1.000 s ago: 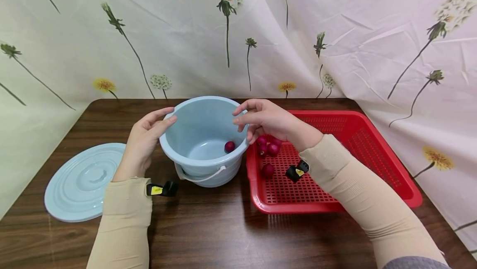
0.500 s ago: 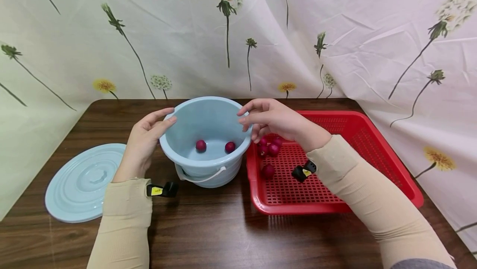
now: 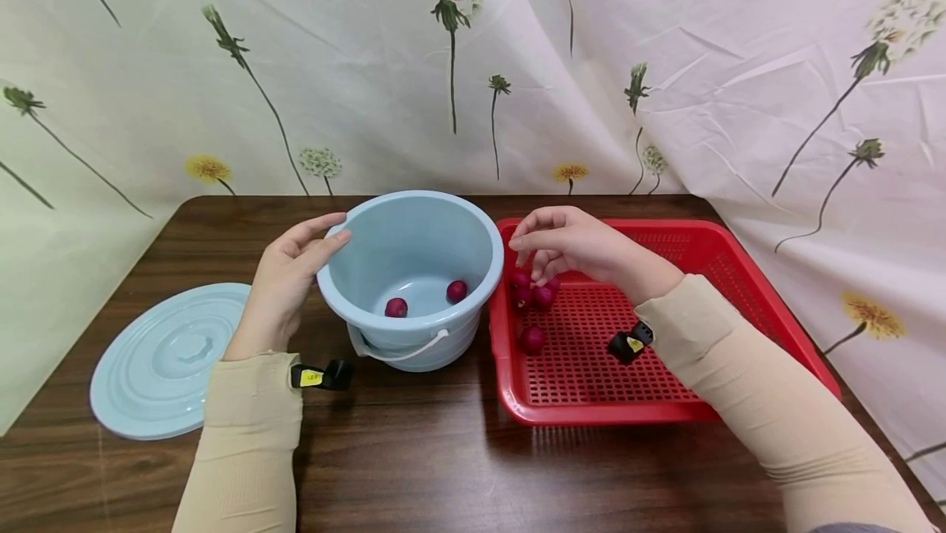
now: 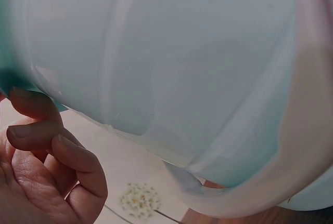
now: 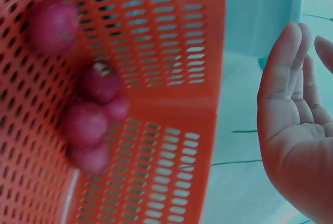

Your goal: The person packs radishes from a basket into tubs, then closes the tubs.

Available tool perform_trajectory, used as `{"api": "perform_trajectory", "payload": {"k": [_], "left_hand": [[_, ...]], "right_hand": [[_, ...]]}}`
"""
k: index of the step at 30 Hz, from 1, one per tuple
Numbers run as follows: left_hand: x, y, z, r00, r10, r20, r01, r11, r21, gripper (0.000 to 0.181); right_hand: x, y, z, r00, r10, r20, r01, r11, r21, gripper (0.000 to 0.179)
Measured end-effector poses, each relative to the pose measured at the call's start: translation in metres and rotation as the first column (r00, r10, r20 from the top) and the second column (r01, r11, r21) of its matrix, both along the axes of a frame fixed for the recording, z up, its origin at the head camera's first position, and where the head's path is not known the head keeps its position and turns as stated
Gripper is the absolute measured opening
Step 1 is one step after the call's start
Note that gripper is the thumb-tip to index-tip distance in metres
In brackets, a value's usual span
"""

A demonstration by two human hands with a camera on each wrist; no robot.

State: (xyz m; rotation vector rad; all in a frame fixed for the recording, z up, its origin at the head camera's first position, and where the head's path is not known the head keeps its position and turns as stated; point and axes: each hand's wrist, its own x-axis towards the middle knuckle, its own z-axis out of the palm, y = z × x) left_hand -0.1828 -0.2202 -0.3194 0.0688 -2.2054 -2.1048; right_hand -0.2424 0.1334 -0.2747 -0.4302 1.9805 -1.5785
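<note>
A light-blue bucket [image 3: 414, 245] stands upright on the table, with two radishes on its floor: a front-left radish [image 3: 396, 307] and a radish [image 3: 456, 291] at the right. My left hand [image 3: 287, 282] holds the bucket's left rim, thumb over the edge; in the left wrist view, several fingers [image 4: 83, 169] curl beside the outer wall. Above the left end of a red perforated basket [image 3: 613, 412], my right hand [image 3: 576, 247] is empty, its fingers relaxed. Below it lie several clustered radishes [image 3: 544, 296], partly hidden by the hand, and one separate radish [image 3: 532, 341].
A light-blue lid [image 3: 173, 360] lies flat on the brown wooden table [image 3: 414, 451], left of the bucket. The bucket's white handle [image 3: 406, 352] hangs down in front. Behind the table hangs a flowered cloth [image 3: 384, 65]. The basket stands close to the bucket's right side.
A second radish has dropped into the bucket and rolled toward its front. My right hand has moved right, from the bucket's rim to above the basket. The left hand has stayed put.
</note>
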Motion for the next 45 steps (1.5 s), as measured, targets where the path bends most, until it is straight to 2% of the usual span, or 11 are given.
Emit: {"api": "perform_trajectory", "payload": {"k": [11, 23, 34, 41, 45], "left_hand": [[0.000, 0.000, 0.001, 1.000, 0.009, 0.007, -0.009, 1.000, 0.003, 0.050], [0.001, 0.001, 0.002, 1.000, 0.010, 0.004, -0.010, 1.000, -0.011, 0.051], [0.002, 0.001, 0.002, 1.000, 0.012, 0.006, -0.012, 1.000, -0.010, 0.051], [0.002, 0.001, 0.003, 1.000, 0.012, 0.010, -0.012, 1.000, -0.027, 0.053], [0.002, 0.001, 0.002, 1.000, 0.011, 0.013, -0.010, 1.000, -0.023, 0.053]], "right_hand": [[0.000, 0.013, -0.023, 0.998, 0.038, 0.045, -0.041, 0.998, 0.048, 0.013], [-0.005, 0.021, -0.046, 0.988, 0.118, 0.099, -0.132, 0.981, 0.142, 0.041], [-0.005, 0.027, -0.057, 0.963, 0.162, 0.214, -0.209, 0.953, 0.219, 0.041], [-0.005, 0.029, -0.064, 0.940, 0.205, 0.275, -0.279, 0.923, 0.266, 0.038], [-0.003, 0.029, -0.067, 0.928, 0.200, 0.314, -0.296, 0.907, 0.299, 0.035]]}}
